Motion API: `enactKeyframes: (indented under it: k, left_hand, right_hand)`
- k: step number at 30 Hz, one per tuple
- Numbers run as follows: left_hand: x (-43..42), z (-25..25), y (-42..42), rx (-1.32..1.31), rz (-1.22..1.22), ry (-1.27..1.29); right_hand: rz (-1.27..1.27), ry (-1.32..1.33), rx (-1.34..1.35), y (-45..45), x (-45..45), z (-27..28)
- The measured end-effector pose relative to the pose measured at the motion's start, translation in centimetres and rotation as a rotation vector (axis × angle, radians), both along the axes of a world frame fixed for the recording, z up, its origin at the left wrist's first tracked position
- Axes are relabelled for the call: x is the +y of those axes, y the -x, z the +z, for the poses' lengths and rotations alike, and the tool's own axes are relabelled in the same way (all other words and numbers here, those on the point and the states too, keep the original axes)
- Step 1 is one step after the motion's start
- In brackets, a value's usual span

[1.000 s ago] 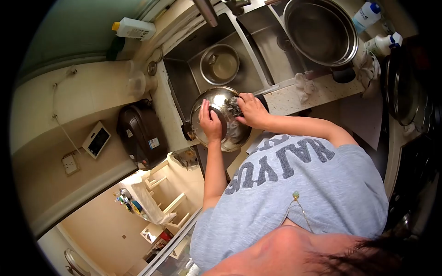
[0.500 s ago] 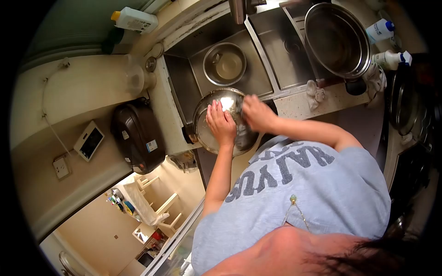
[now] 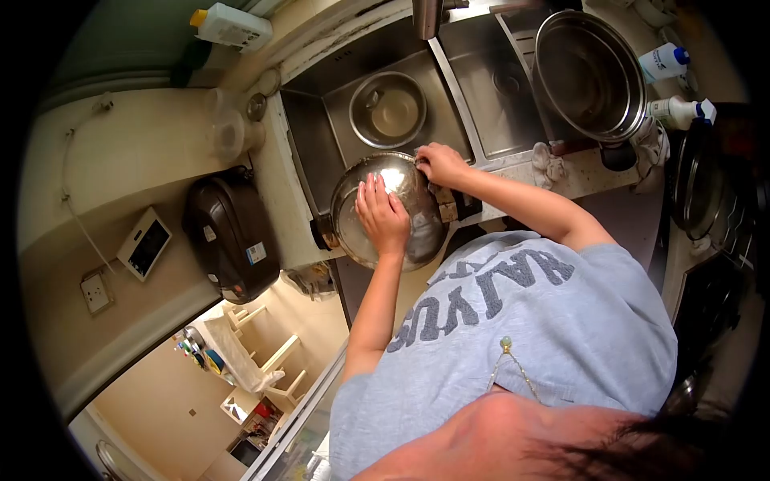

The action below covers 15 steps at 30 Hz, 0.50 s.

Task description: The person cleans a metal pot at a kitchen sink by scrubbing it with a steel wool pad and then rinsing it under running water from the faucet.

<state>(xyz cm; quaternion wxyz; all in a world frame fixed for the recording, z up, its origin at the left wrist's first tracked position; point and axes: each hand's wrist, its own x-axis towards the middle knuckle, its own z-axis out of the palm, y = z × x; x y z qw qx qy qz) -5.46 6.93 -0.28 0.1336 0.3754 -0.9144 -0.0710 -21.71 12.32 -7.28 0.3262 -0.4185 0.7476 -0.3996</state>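
Observation:
A shiny round metal pot (image 3: pixel 425 228) with dark side handles lies across the front edge of the left sink basin. My left hand (image 3: pixel 382 215) rests flat on the pot, its fingers stretched out. At the pot's far right rim, my right hand (image 3: pixel 443 165) is closed with fingers pinched; what it holds is mostly hidden. Beyond the pot, a metal bowl (image 3: pixel 388 110) with some liquid and a small object in it stands in the basin.
A large pan (image 3: pixel 589 76) sits at the right of the sink (image 3: pixel 491 96), below the faucet (image 3: pixel 427 18) level. Two bottles (image 3: pixel 664 62) and crumpled cloths (image 3: pixel 549 165) are on the right counter. A dark brown appliance (image 3: pixel 233 232) stands at the left.
My right hand has moved from the pot's surface, where a dark scouring pad showed under it, up to the far rim. My left hand has shifted onto the pot's middle and flattened.

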Motion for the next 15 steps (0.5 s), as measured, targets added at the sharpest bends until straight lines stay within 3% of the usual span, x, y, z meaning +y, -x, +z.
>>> enactKeyframes:
  k: [3, 4, 7, 11, 14, 15]
  left_hand:
    - [-0.1, -0.4, -0.1, 0.029, -0.009, -0.003]
    - [0.2, -0.4, -0.3, 0.023, -0.006, -0.014]
    - [-0.1, -0.4, -0.1, 0.039, 0.011, -0.017]
    - [-0.3, -1.0, -0.3, 0.025, 0.020, -0.022]
    - [-1.1, -3.1, -1.1, -0.081, 0.005, -0.042]
    - [-0.9, -2.9, -1.1, -0.041, 0.020, -0.088]
  right_hand:
    - [0.100, 0.245, 0.180, -4.2, 1.8, 6.2]
    - [0.026, 0.301, 0.233, -6.0, 2.1, 6.4]
    - [-0.127, 0.270, 0.322, -4.9, 0.3, 3.4]
    - [-0.106, 0.129, 0.403, -5.6, 0.7, 3.7]
    - [-0.002, 0.433, 0.484, -6.5, 2.0, 2.5]
    - [-0.017, 0.364, 0.449, -5.7, 1.8, 2.5]
